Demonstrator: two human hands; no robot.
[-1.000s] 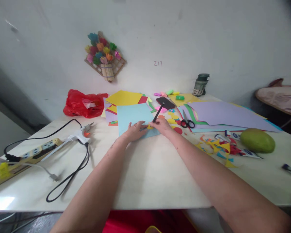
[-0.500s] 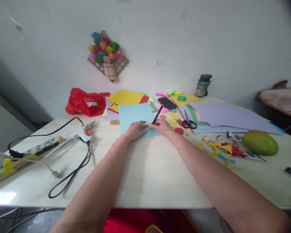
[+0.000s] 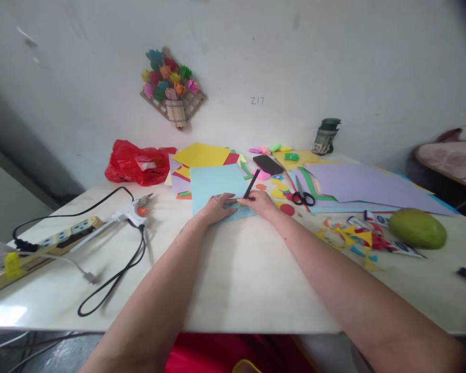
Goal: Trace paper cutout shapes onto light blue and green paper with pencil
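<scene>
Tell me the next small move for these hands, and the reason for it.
Probably a short stroke with the black pen, while the left hand steadies the light blue paper. The right hand grips the pen low, slanting down towards a bit of yellow between the hands, and the left hand lies spread on the sheet. Whether the tip touches, I can't tell.

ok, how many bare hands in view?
2: the left hand, fingers spread on the light-blue paper sheet; the right hand, holding the slim black pen-like stick at the sheet's right side. No others show.
</scene>
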